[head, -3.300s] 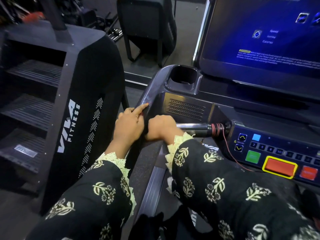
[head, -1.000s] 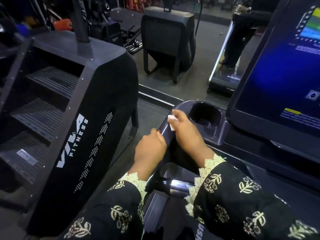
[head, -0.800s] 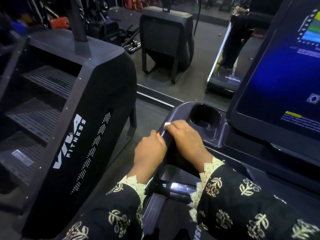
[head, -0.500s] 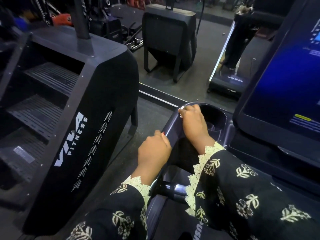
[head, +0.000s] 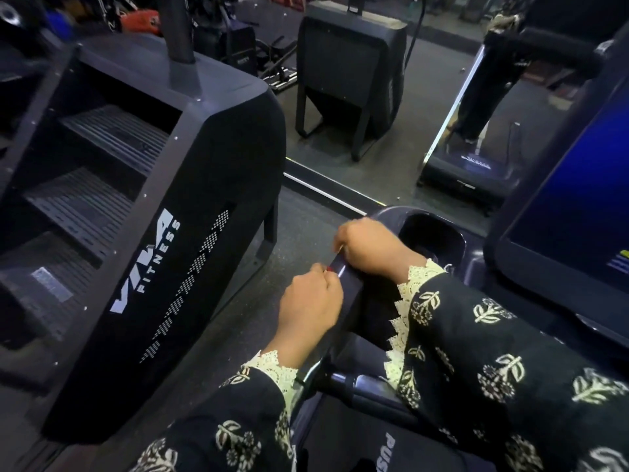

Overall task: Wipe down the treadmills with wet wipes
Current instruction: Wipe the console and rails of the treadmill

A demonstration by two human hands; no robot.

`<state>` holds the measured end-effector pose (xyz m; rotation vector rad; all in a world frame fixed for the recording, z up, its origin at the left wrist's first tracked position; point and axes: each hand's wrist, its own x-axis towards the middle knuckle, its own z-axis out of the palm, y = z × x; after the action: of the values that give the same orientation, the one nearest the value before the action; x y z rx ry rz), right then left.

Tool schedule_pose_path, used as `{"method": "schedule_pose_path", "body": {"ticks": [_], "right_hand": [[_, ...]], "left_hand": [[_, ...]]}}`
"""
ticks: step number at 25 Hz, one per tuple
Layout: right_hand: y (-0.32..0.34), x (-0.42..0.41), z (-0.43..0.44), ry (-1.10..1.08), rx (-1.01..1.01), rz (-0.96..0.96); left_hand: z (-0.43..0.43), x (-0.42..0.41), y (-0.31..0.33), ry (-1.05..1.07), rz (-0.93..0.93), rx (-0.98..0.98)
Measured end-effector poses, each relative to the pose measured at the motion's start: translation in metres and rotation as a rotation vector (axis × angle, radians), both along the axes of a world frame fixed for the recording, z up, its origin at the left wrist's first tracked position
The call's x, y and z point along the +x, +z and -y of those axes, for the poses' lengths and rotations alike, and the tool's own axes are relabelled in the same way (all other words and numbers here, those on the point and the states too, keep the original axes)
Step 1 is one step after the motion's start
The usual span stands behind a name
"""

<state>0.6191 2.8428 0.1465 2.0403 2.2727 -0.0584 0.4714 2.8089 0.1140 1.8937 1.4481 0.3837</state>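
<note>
Only a pale sliver of the wet wipe (head: 340, 249) shows under the curled fingers of the right hand (head: 371, 247), pressed to the glossy moulded rim of the treadmill console (head: 347, 274). The left hand (head: 309, 304) is balled against that rim just below; whether it grips is unclear. The rounded cup holder (head: 457, 245) alongside is too shadowed to read inside.

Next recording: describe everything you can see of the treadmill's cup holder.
The cup holder is a deep, round-cornered well moulded into the console's dark, glossy plastic, left of the screen. Its inside is too dark to show contents. The right hand lies over its near left rim, the lace cuff crossing the edge. The left hand grips the console edge lower down, clear of it.
</note>
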Motion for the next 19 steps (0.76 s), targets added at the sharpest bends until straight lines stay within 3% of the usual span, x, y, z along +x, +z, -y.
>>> {"method": "schedule_pose_path", "body": {"ticks": [3, 5, 8, 11, 13, 16, 19], "right_hand": [[0.006, -0.020, 0.000, 0.202, -0.179, 0.047], [0.010, -0.018, -0.012, 0.146, -0.273, 0.128], [0.012, -0.027, -0.033, -0.067, -0.440, 0.311], [0.006, -0.058, -0.033, 0.001, -0.634, 0.259], [0.006, -0.062, -0.021, 0.093, -0.618, 0.155], [0.016, -0.030, -0.010, 0.090, -0.440, -0.118], [0.013, 0.020, -0.014, -0.064, -0.178, -0.122]], "left_hand": [[-0.005, -0.006, -0.003, 0.141, 0.175, -0.127], [-0.010, -0.009, -0.004, 0.321, 0.379, -0.253], [-0.016, -0.009, -0.013, 0.439, 0.528, -0.387], [-0.018, -0.009, -0.014, 0.513, 0.587, -0.425], [-0.020, -0.009, -0.011, 0.563, 0.606, -0.424], [-0.020, -0.008, -0.011, 0.547, 0.644, -0.471], [-0.019, -0.005, -0.010, 0.395, 0.599, -0.508]]}}
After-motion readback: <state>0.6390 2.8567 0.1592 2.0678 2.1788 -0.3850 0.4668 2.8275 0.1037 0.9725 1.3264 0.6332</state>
